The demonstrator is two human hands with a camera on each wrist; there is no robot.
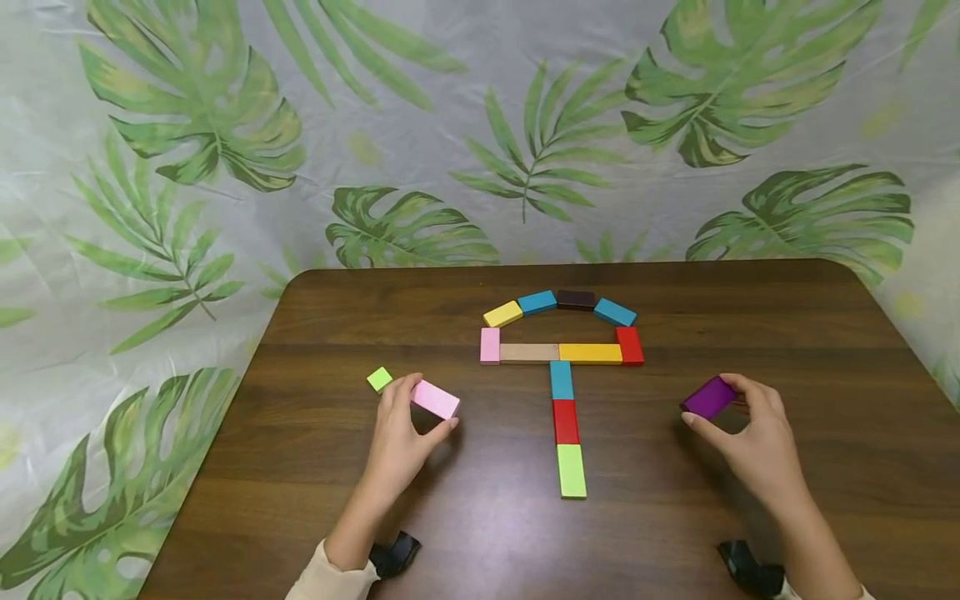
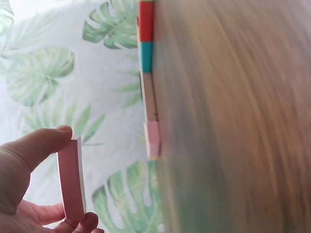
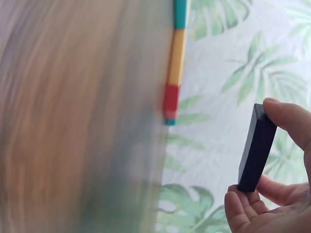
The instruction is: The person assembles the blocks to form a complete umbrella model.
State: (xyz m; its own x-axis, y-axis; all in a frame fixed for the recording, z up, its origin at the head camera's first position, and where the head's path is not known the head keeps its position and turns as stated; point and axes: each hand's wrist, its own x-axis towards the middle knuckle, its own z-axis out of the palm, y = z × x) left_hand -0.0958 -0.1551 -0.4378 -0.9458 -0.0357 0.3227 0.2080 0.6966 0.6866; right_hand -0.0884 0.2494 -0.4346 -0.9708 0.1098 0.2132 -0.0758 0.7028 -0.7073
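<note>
My left hand (image 1: 401, 437) pinches a pink block (image 1: 436, 400) by its ends, between thumb and fingers, above the table. In the left wrist view the same pink block (image 2: 71, 179) stands on end in the grip. On the other side, my right hand (image 1: 759, 429) holds a purple block (image 1: 708, 398) the same way; it looks almost black (image 3: 257, 148) in the right wrist view. Between the hands lies an umbrella-like figure of flat blocks: a curved top with a dark block (image 1: 576, 300), a crossbar with an orange-yellow block (image 1: 590, 354), and a stem ending in a lime block (image 1: 572, 472).
A small lime block (image 1: 380, 379) lies just beyond the left hand's fingers. The brown wooden table (image 1: 480, 533) ends at a leaf-printed cloth (image 1: 540, 233) behind it. Black straps (image 1: 395, 556) sit at both wrists.
</note>
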